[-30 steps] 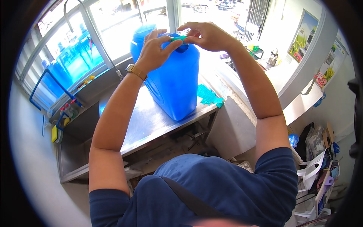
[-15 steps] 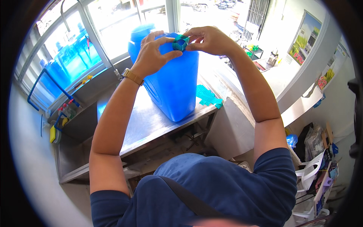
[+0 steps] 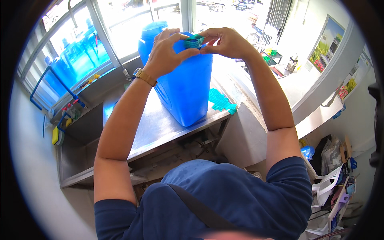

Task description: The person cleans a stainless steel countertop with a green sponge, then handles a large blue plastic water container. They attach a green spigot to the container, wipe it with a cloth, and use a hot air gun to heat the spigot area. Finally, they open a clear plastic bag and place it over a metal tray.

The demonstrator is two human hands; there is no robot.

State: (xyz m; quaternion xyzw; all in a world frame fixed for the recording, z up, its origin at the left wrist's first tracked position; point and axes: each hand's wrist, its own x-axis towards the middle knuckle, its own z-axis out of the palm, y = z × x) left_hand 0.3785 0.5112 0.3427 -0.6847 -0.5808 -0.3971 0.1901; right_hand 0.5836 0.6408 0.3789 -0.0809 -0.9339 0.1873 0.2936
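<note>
A big blue plastic water container stands upright on the metal counter. A small ring of translucent green plastic film, like a shrink seal, is held open at the container's top near corner. My left hand, with a watch at its wrist, has its index finger and thumb closed on the ring's left side. On its other side, my right hand pinches the film between thumb and fingers. Whether the film surrounds a spout there is hard to tell. Flat green film strips lie on the counter right of the container.
A metal sink is at the left, with a yellow sponge and small bottles on the wall side. Blue water jugs show behind the window. White plastic chairs and bags stand at the lower right.
My left thumb has come closer to my right fingers, and the ring looks flatter and more tilted. The view has shifted slightly; the container stays in place.
</note>
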